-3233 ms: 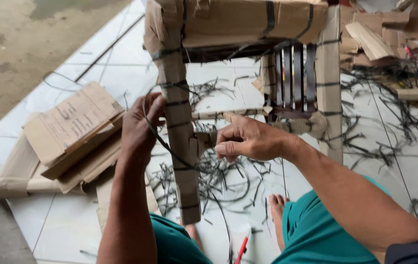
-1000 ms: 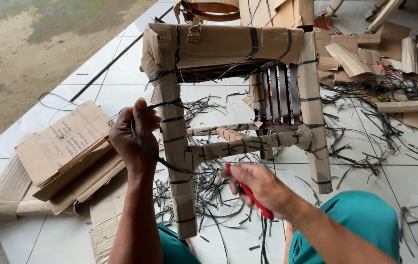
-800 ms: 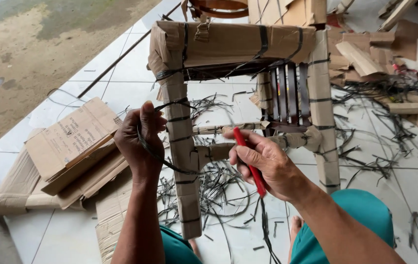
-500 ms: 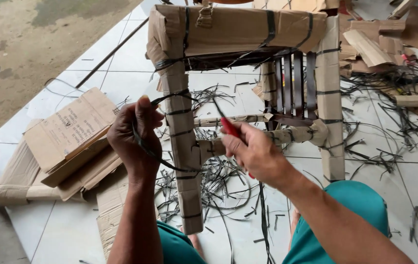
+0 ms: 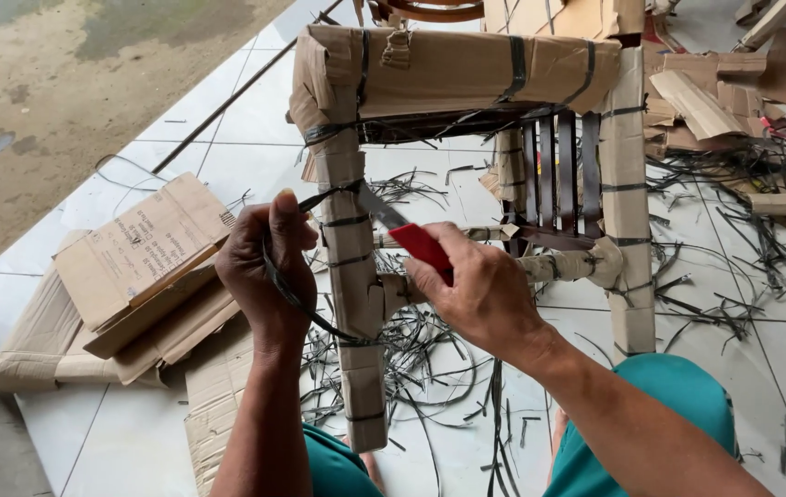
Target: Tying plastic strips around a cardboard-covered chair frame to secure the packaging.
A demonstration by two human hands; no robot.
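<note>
Strapping (image 5: 296, 299) on the cardboard-wrapped chair leg (image 5: 353, 276) now meets the red-handled cutter's (image 5: 411, 237) blade, newly raised by the right hand (image 5: 480, 294) clenched on it, while the left hand (image 5: 264, 267) pinches the band taut.

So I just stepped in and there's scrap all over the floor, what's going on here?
A person is working on a chair frame wrapped in cardboard and bound with black straps. The left hand pulls a black strap away from the wrapped leg. The right hand holds a red-handled cutter, its blade at the strap near the leg. Cut strap pieces litter the tiles, and flattened cardboard lies to the left.
</note>
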